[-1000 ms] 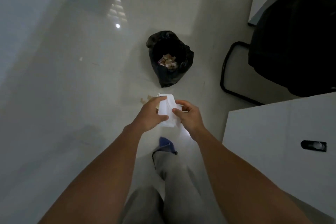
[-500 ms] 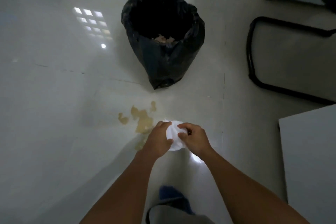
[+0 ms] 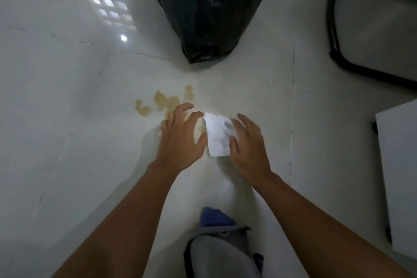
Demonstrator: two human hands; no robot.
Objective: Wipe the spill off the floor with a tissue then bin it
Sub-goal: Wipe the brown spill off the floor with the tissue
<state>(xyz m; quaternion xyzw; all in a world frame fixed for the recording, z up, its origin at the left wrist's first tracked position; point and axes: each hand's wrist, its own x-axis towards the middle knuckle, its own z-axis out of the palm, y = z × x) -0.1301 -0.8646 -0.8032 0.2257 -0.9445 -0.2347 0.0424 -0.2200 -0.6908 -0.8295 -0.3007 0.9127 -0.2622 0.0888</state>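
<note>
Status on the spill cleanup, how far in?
Early. Done: tissue is out and down near the floor. In hand: right hand grips it; left hand open beside it. Left: brown spill looks unwiped, then drop the tissue into the black bin bag.

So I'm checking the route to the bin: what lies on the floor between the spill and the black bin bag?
Nothing: in the head view the stretch of pale floor tile between the spill and the black bin bag is bare.
</note>
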